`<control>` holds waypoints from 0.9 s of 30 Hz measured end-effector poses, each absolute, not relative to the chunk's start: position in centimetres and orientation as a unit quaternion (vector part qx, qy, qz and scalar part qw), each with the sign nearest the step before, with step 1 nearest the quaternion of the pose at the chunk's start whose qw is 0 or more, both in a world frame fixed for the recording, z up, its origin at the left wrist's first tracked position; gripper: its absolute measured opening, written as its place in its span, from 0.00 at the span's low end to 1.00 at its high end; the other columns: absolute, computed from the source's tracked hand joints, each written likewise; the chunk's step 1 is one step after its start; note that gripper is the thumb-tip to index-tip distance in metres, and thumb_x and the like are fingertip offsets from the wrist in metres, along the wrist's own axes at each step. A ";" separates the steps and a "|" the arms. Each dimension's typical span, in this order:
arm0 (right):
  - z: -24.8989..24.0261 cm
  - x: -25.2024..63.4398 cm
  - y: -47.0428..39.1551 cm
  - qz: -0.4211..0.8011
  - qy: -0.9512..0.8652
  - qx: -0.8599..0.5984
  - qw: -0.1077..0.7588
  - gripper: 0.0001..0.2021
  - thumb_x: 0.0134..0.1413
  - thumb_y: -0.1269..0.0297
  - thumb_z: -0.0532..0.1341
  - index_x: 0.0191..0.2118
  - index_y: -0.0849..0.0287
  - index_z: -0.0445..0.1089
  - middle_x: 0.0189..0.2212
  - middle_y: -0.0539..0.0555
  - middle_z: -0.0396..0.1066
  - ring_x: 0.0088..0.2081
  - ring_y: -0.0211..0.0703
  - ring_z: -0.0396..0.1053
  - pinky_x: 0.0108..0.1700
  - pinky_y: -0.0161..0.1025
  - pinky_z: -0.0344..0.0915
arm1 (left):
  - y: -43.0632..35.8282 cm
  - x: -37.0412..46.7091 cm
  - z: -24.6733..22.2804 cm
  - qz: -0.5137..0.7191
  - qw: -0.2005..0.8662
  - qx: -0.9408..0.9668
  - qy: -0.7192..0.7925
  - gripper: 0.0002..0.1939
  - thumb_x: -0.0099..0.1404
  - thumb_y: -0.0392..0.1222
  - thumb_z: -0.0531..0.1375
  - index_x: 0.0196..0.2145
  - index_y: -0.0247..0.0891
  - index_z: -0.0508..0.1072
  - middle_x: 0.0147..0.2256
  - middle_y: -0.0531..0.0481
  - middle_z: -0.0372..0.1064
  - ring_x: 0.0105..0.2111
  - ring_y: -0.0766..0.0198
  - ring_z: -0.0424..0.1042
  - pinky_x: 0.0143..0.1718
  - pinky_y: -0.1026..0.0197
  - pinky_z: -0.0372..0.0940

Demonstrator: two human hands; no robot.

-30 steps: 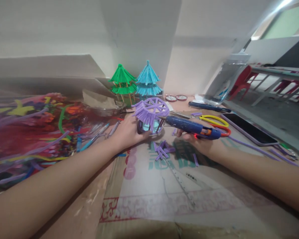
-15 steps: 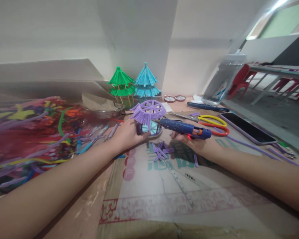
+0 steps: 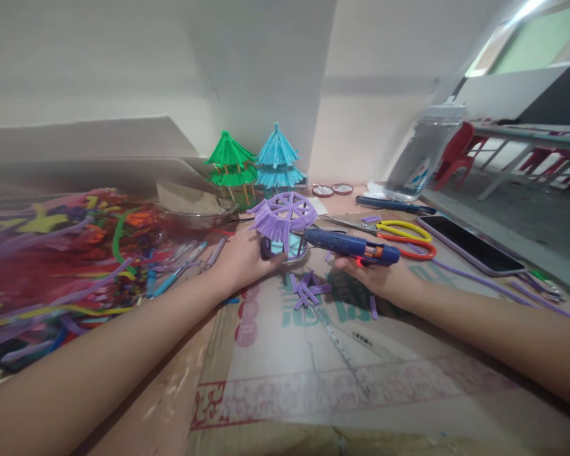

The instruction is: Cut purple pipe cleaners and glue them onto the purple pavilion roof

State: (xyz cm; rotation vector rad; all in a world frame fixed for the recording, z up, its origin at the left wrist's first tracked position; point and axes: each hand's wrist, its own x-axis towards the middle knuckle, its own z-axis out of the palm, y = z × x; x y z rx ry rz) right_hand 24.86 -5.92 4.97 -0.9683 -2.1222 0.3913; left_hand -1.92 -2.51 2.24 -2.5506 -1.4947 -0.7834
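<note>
My left hand [image 3: 249,256] is closed on the lower left side of a small purple pavilion model [image 3: 285,215], whose roof frame is partly covered with purple strips. In my right hand [image 3: 380,272] is a blue glue gun [image 3: 342,242] with a red light showing; its nozzle points left, at the pavilion just under the roof edge. Whether the nozzle touches it I cannot tell. Short purple strips [image 3: 308,291] lie in a small pile below the pavilion, and one single strip [image 3: 373,307] lies to their right.
Green [image 3: 230,158] and blue [image 3: 278,158] pavilion models stand by the wall. Scissors [image 3: 403,239], a phone [image 3: 470,244] and a clear bottle [image 3: 420,155] are at the right. Colourful craft stems [image 3: 66,253] and a bowl [image 3: 194,218] are at the left.
The glue gun and my right hand have shifted very slightly left. My left hand still holds the pavilion, and the view has moved a little.
</note>
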 end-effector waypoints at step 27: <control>5.2 24.5 -6.4 0.177 -0.796 -0.434 0.383 0.17 0.56 0.44 0.59 0.29 0.52 0.60 0.25 0.51 0.69 0.29 0.47 0.71 0.32 0.45 0.72 | -2.8 -1.8 2.7 -0.226 0.049 -0.833 -0.502 0.18 0.62 0.56 0.60 0.36 0.36 0.72 0.33 0.43 0.72 0.35 0.52 0.72 0.34 0.56 0.64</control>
